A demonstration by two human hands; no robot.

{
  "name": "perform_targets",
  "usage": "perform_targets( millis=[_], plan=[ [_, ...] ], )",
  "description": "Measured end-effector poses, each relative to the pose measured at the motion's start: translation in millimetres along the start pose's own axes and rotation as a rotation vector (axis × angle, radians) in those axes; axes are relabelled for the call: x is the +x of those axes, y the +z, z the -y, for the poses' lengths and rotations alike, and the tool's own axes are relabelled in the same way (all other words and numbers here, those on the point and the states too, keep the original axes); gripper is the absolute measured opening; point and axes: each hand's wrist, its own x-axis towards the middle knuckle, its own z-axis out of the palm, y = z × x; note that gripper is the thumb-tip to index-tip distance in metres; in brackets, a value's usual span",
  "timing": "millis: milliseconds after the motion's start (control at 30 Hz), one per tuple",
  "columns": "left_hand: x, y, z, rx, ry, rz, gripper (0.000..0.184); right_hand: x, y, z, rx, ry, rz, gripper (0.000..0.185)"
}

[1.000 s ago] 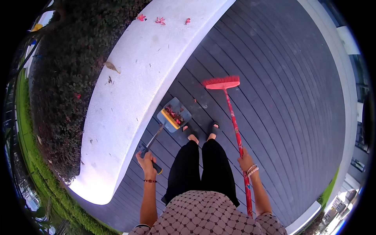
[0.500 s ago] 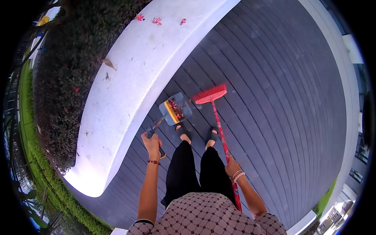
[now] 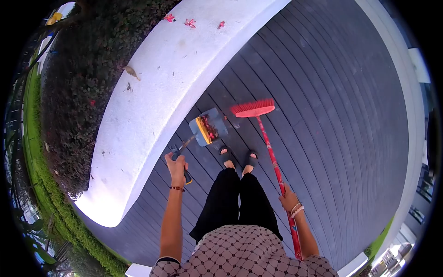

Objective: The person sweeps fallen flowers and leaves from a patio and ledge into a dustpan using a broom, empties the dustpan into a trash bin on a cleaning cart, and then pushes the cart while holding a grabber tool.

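Observation:
My left hand (image 3: pixel 176 169) is closed round the dark handle of a long-handled dustpan. The grey dustpan (image 3: pixel 219 134) has a yellow comb strip (image 3: pixel 203 129) along its back, and reddish petals and dry debris (image 3: pixel 212 131) lie inside it. My right hand (image 3: pixel 289 200) grips the red pole of a broom. The broom's red bristle head (image 3: pixel 253 108) is to the right of the dustpan and apart from it, bristles pointing away from me. Whether the bristles touch the floor I cannot tell.
A curved white ledge (image 3: pixel 161 97) borders the grey plank floor (image 3: pixel 332 138) on the left. Pink flowers (image 3: pixel 190 23) and a dry leaf (image 3: pixel 132 72) lie on it. Behind it grows a dark hedge (image 3: pixel 78 106). My sandalled feet (image 3: pixel 226 156) stand just below the dustpan.
The broom and my right hand have shifted right, away from the dustpan. My feet have come closer together. The dustpan stays near my left foot, with my left hand still on it.

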Motion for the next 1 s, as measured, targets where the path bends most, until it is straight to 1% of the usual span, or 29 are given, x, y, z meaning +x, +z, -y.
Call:
perform_targets(
  millis=[67, 133, 167, 233, 267, 333, 367, 433, 467, 533, 633, 700, 767, 833, 900, 967, 1000],
  plan=[
    [4, -1, -7, -0.014, 0.004, -0.004, 0.044, 6, -7, 21, 0.022, 0.026, -0.024, 0.062],
    [9, -6, -5, -0.012, 0.001, 0.000, 0.044, 11, -15, 39, 0.038, 0.090, -0.065, 0.056],
    [10, -8, -3, -0.008, 0.001, 0.006, 0.043, 16, -10, 29, 0.029, 0.087, -0.066, 0.056],
    [14, -1, -5, -0.027, -0.007, -0.001, 0.042, 32, 9, 0, -0.154, -0.086, -0.185, 0.055],
    [17, 0, -6, -0.038, -0.009, -0.005, 0.041, 37, 12, 3, -0.163, -0.088, -0.182, 0.055],
    [17, -4, -10, -0.040, -0.021, 0.006, 0.040, 40, 19, 7, -0.205, 0.036, -0.067, 0.055],
    [17, -5, -11, -0.039, -0.027, 0.025, 0.038, 42, 22, 8, -0.208, 0.039, -0.067, 0.055],
    [19, -11, -7, -0.026, -0.031, 0.025, 0.038, 41, 23, 18, 0.019, 0.110, 0.012, 0.055],
    [21, -13, -7, -0.012, -0.020, 0.021, 0.037, 41, 24, 24, 0.018, 0.108, 0.005, 0.055],
    [20, -9, -8, -0.014, -0.027, 0.013, 0.037, 34, 17, 43, 0.158, 0.224, 0.082, 0.051],
    [24, 2, -13, -0.040, -0.017, 0.000, 0.038, 37, 19, 45, 0.135, 0.225, 0.025, 0.048],
    [25, 2, -14, -0.059, -0.001, -0.010, 0.038, 63, 24, 34, 0.126, 0.185, 0.018, 0.044],
    [24, 3, -16, -0.038, -0.013, -0.029, 0.037, 82, 17, 41, 0.119, 0.144, 0.010, 0.041],
    [20, 2, -10, -0.015, 0.007, -0.041, 0.037, 99, 10, 63, -0.103, 0.249, -0.097, 0.041],
    [18, 4, -2, 0.001, 0.032, -0.053, 0.037, 117, 2, 62, -0.126, 0.259, -0.061, 0.042],
    [15, 6, 6, -0.046, 0.035, -0.016, 0.038, 122, -3, 58, -0.147, 0.283, -0.025, 0.042],
    [14, 7, 5, -0.045, 0.036, -0.016, 0.038, 119, -1, 56, -0.107, 0.244, -0.036, 0.043]
  ],
)
